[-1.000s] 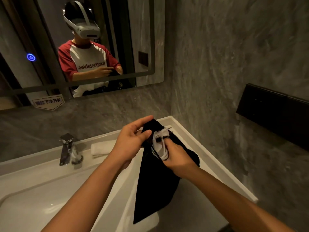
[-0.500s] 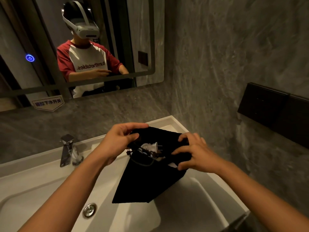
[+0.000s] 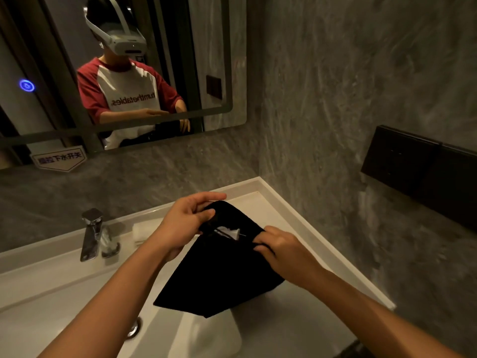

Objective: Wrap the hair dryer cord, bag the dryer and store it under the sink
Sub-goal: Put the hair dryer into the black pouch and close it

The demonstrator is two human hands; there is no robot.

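Gleaming white sink (image 3: 304,218) meets grey marbled walls (image 3: 348,86).

A bathroom is shown: a white sink (image 3: 296,218) with a chrome tap (image 3: 90,233) is set below a wall mirror (image 3: 196,60), enclosed by grey stone-look walls (image 3: 348,86).

Chrome faucet (image 3: 90,232), rolled towel (image 3: 140,232), mirror (image 3: 222,60), black wall panel (image 3: 423,171).

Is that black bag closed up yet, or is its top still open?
Still open. The black bag gapes between the left hand and right hand, and the white plug shows inside its mouth.
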